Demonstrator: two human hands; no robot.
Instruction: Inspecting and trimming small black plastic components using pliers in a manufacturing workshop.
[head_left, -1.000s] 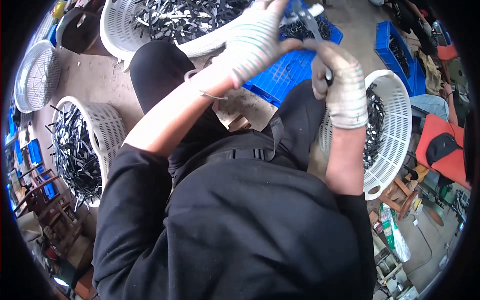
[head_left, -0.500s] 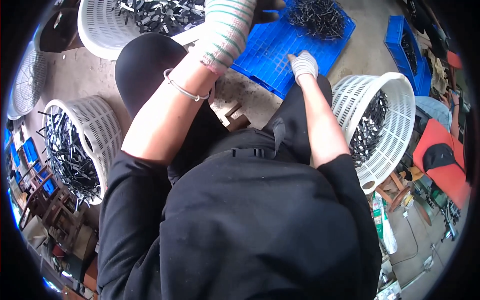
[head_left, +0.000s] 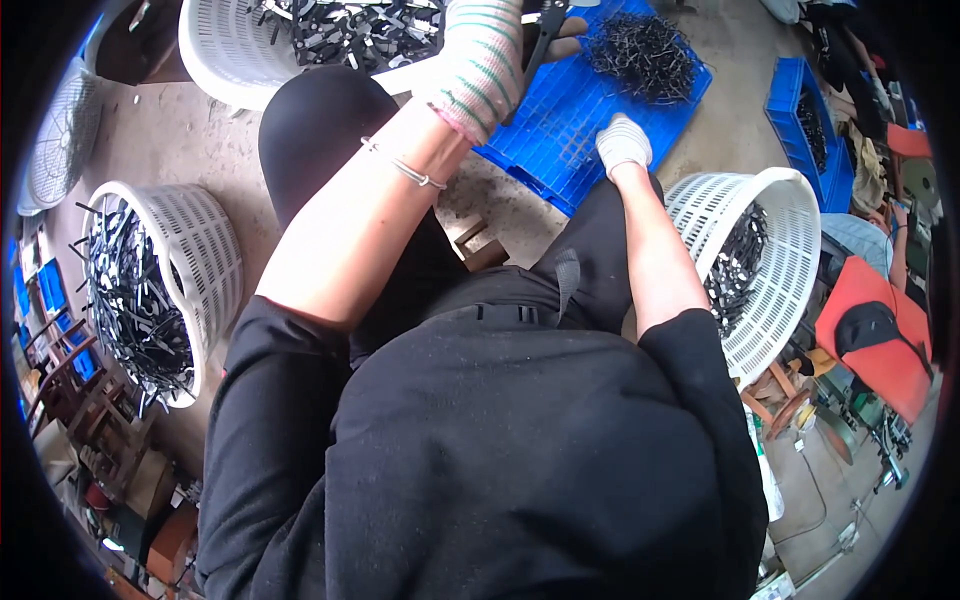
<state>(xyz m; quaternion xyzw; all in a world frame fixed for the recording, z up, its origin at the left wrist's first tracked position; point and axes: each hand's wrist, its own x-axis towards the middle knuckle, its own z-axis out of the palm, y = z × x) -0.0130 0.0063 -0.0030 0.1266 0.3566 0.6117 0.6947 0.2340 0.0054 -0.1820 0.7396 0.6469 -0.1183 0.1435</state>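
My left hand [head_left: 490, 60] is raised at the top, in a white glove with green stripes. A long black strip-shaped part [head_left: 541, 52] lies across its fingers, which curl behind it; the grip is partly hidden by the hand and the picture's edge. Lower and to the right, my right hand [head_left: 624, 146], in a pale striped glove, is above the near right part of a blue plastic crate [head_left: 560, 130]. Its fingers look curled in, and what they hold, if anything, is hidden. A heap of thin dark pieces [head_left: 645, 58] lies on the crate's far side.
White perforated baskets of black parts stand at the upper left [head_left: 225, 65], left [head_left: 205, 245] and right [head_left: 795, 235]. Farther right are a blue bin [head_left: 790, 105] and a red seat [head_left: 880, 370] with a black cap. A fan [head_left: 62, 140] stands far left. Another person [head_left: 865, 240] is at the right edge.
My right hand has shifted slightly right and down, and its thumb no longer shows apart. The black strip-shaped part now shows at my left hand. The whole view has shifted a little.
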